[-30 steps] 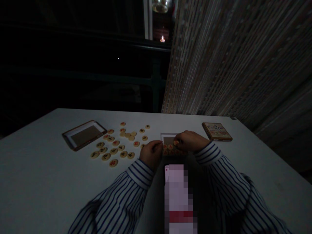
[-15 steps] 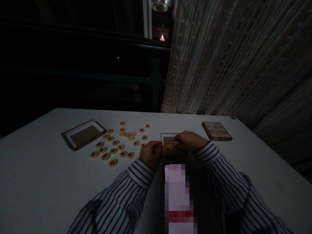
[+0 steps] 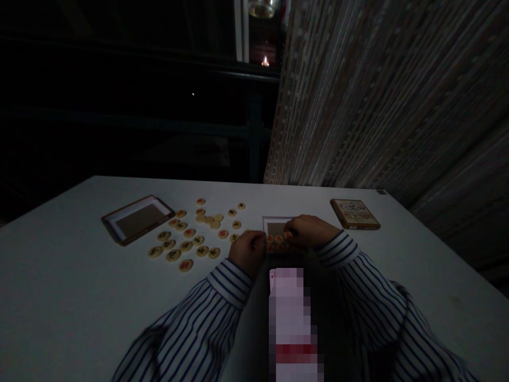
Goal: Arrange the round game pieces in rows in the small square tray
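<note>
In the head view a shallow open box [image 3: 274, 218] lies between my hands, with two rows of round wooden Chinese chess pieces [image 3: 270, 239] along its near side. My left hand [image 3: 247, 253] is closed at the left edge of this box, fingertips against its side. Over the right part of the box, my right hand [image 3: 312, 231] pinches a red-marked chess piece [image 3: 287, 235] at the end of the upper row. Its fingers partly hide the row below. To the left, several loose pieces [image 3: 186, 246] with red or black characters lie scattered, a few blank side up.
An open box tray [image 3: 109, 227] lies at the left of the white table [image 3: 75, 276]. A closed printed box [image 3: 356, 213] sits at the right. A pale, pixelated object [image 3: 290, 313] is in front of me. A string curtain [image 3: 338, 95] hangs behind the table.
The piece under my right fingers now sits level with the upper row, slightly lower than before. My left hand stays at the box edge. The view has shifted slightly.
</note>
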Motion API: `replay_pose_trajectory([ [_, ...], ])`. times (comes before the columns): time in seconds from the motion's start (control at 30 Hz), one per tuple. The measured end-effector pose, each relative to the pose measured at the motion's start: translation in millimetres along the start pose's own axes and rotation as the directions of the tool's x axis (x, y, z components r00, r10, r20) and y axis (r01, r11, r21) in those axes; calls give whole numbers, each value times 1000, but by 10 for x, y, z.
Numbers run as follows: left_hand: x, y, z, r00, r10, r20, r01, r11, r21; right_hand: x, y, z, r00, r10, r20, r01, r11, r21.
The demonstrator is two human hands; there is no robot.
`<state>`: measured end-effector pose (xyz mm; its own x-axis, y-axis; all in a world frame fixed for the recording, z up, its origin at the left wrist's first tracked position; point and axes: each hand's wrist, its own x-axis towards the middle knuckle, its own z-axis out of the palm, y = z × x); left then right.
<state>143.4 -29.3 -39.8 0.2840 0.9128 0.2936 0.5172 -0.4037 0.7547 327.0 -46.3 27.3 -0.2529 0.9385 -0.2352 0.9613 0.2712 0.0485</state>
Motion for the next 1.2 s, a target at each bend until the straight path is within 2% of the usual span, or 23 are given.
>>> replay_pose_trajectory([
  [0.47,13,-13,-2,999,39,0,-39,999,37,2,11,-11,1000,-9,14,9,1000,21],
  [1.2,5,18,-15,1000,20,9,-21,998,55,5,18,2,998,-59,35,58,998,27],
])
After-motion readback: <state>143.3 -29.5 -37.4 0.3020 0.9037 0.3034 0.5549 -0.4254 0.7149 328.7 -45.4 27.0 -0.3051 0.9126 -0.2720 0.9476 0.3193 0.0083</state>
